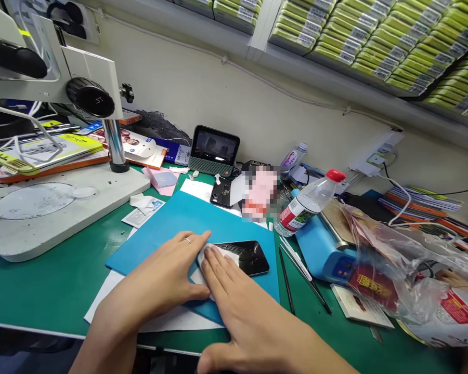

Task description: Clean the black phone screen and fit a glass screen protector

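A black phone [249,255] lies screen up on a blue mat [179,218] on the green bench. My left hand [164,275], a ring on one finger, rests flat on the mat against the phone's near end, fingers together. My right hand [237,301] reaches in from the lower right, its stretched fingers pressing a small white cloth or wipe [208,254] onto the phone's near end. Both hands cover that end of the phone. Neither hand grips anything.
A microscope [62,88] on a white base [62,208] stands at left. A clear water bottle [308,202] with a red cap leans beside a blue device [323,249]. A small screen [214,150] stands by the wall. Thin tools [296,270] and plastic bags [405,259] lie at right.
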A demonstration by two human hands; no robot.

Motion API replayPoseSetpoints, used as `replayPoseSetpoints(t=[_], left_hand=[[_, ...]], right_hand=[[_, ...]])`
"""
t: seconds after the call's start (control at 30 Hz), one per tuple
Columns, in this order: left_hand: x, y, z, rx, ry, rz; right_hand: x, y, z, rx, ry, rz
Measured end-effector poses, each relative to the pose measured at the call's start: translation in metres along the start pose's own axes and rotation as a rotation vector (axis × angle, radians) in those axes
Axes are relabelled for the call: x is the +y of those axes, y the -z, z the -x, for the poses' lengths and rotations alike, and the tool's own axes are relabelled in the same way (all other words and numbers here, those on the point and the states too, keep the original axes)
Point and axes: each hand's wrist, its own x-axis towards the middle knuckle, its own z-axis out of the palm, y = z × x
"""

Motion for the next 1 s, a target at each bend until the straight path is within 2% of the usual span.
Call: replayPoseSetpoints(t=[0.17,0.27,0.43,0.57,0.67,0.73,0.8,0.9,1.0], left_hand=[[0.005,0.0,-0.004,0.015,0.015,-0.082],[0.011,-0.001,-0.004,0.041,-0.006,-0.13],[0.016,-0.003,-0.003,0.05,-0.03,-0.156],[0.012,-0.001,-0.001,0.046,-0.014,-0.121],[0.008,0.001,-0.001,0.031,-0.011,-0.068],[0.006,0.0,0.0,0.023,-0.016,-0.037],[0.005,-0.001,0.001,0.016,-0.02,-0.017],[0.003,-0.004,0.003,-0.002,-0.024,-0.029],[0.002,-0.007,0.003,-0.006,-0.033,-0.067]], right_hand=[[0.029,0.001,0.043,0.035,-0.142,0.108],[0.047,0.004,0.056,0.062,-0.231,0.158],[0.063,0.012,0.045,0.064,-0.282,0.186],[0.055,0.022,0.019,0.028,-0.293,0.176],[0.037,0.023,-0.003,0.007,-0.249,0.144],[0.022,0.019,-0.015,-0.015,-0.168,0.106],[0.01,0.012,-0.022,0.015,-0.058,0.067],[0.002,0.0,-0.02,0.042,0.076,0.046],[0.009,-0.008,0.0,0.026,0.073,0.066]])
